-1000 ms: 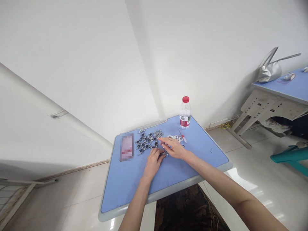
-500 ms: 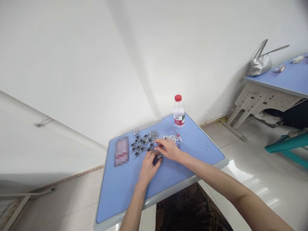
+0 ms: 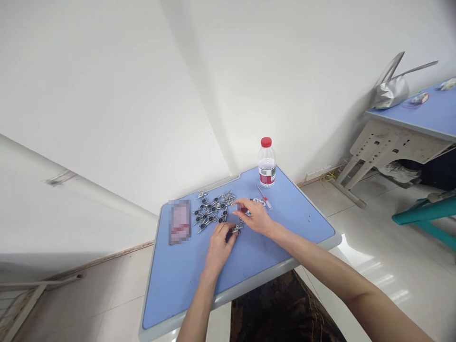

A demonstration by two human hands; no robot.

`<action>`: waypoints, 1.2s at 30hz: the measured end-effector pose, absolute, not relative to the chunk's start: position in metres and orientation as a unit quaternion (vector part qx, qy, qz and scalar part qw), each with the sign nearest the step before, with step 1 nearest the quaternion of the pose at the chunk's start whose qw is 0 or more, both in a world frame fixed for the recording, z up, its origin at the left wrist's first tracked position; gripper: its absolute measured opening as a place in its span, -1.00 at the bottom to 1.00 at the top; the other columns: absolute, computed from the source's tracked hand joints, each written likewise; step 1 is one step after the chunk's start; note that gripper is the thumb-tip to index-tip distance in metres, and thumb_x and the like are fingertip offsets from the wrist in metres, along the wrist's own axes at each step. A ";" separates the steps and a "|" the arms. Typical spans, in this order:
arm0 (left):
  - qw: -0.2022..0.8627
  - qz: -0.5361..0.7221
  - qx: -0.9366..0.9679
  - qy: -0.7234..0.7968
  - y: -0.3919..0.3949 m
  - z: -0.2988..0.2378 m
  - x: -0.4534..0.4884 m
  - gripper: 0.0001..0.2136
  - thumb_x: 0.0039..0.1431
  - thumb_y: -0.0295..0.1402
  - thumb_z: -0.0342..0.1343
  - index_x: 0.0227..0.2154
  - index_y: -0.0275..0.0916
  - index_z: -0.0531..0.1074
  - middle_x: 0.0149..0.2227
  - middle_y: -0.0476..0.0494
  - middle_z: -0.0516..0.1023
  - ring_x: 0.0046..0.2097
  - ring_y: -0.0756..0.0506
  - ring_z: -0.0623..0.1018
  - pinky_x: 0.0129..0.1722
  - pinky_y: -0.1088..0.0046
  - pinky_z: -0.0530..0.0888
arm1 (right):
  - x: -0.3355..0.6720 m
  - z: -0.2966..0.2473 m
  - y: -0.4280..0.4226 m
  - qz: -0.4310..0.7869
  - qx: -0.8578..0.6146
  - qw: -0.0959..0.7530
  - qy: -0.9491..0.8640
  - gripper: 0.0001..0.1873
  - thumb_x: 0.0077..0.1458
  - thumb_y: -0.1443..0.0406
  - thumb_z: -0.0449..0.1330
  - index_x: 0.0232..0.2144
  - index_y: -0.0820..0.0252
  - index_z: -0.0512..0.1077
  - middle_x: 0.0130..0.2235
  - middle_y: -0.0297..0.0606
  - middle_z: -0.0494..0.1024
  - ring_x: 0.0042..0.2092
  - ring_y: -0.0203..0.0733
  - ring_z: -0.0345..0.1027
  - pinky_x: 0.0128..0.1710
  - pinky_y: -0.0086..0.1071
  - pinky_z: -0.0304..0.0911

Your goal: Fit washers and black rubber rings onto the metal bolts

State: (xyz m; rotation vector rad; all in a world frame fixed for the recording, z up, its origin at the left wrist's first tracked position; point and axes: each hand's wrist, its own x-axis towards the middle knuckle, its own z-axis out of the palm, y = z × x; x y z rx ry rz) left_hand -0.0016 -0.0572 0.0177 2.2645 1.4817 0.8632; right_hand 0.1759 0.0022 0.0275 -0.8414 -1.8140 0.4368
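My left hand [image 3: 221, 245] rests on the blue desktop [image 3: 249, 256], its fingers shut on a small dark part with metal on it [image 3: 231, 233]. My right hand [image 3: 255, 219] hangs just above and to the right, thumb and forefinger apart around a small metal piece [image 3: 236, 229]. Behind them lies a loose heap of metal fittings with black rings [image 3: 212, 211]. Metal washers [image 3: 259, 202] sit partly behind my right fingers, beside a red-handled small screwdriver [image 3: 266, 201].
A capped water bottle [image 3: 267, 164] stands at the desk's far corner. A pixelated flat object [image 3: 180, 222] lies at the left. Beyond the near desk edge are a tiled floor, a second blue desk [image 3: 413, 111], a silver bag [image 3: 390, 92] and a teal stool [image 3: 423, 216].
My right hand has shifted slightly right and now covers more of the washers. My left hand stays around the dark part. The head view has moved little.
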 end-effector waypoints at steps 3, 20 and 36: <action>0.121 0.296 0.779 0.540 -0.059 0.017 -0.003 -0.83 0.22 -0.29 0.11 -0.15 -0.17 0.41 -0.29 -0.08 0.50 -0.22 -0.13 0.51 -0.21 0.30 0.47 | 0.179 0.027 0.005 0.183 -0.366 0.534 -0.740 -0.74 0.25 0.15 0.10 -0.11 0.16 0.37 -0.45 -0.30 0.49 -0.45 -0.24 0.36 -0.39 -0.38 0.29; 0.179 0.297 0.796 0.496 -0.071 0.027 -0.004 -0.45 0.01 -0.63 0.00 0.09 -0.07 0.30 0.09 -0.13 0.39 0.12 -0.15 0.39 0.10 0.23 0.37 | 0.190 0.024 0.005 0.242 -0.388 0.521 -0.721 -0.78 0.24 0.19 0.08 -0.12 0.18 0.35 -0.52 -0.40 0.38 -0.51 -0.29 0.27 -0.44 -0.40 0.28; 0.126 0.194 0.850 0.474 -0.077 0.037 0.004 -0.73 0.22 -0.48 0.08 -0.04 -0.10 0.38 -0.02 -0.15 0.41 0.02 -0.20 0.39 -0.03 0.16 0.37 | 0.193 0.027 -0.004 0.275 -0.383 0.489 -0.734 -0.80 0.23 0.24 0.11 -0.11 0.14 0.36 -0.52 -0.42 0.33 -0.51 -0.32 0.23 -0.47 -0.43 0.27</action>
